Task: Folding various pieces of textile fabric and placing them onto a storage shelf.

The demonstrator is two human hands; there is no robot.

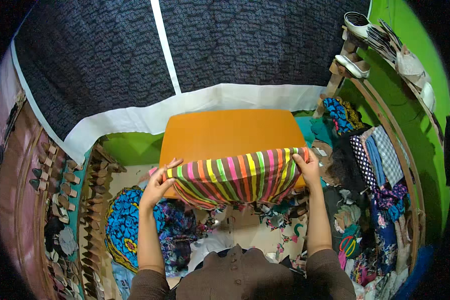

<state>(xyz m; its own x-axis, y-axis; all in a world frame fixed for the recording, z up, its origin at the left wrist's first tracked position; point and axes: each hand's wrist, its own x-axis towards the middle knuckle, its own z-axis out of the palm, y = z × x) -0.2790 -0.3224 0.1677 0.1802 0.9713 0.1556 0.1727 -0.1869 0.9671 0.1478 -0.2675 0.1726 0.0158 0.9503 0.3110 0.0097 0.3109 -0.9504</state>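
Over the orange surface's [230,131] near side, striped cloth [235,176] spans left grip [157,188] and right grip [310,171], each pinching one end of its far edge; apparently light, soft and limp, best held at those ends.

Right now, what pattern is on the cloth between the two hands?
The cloth has brown, pink, orange, yellow and green stripes, best seen in the head view.
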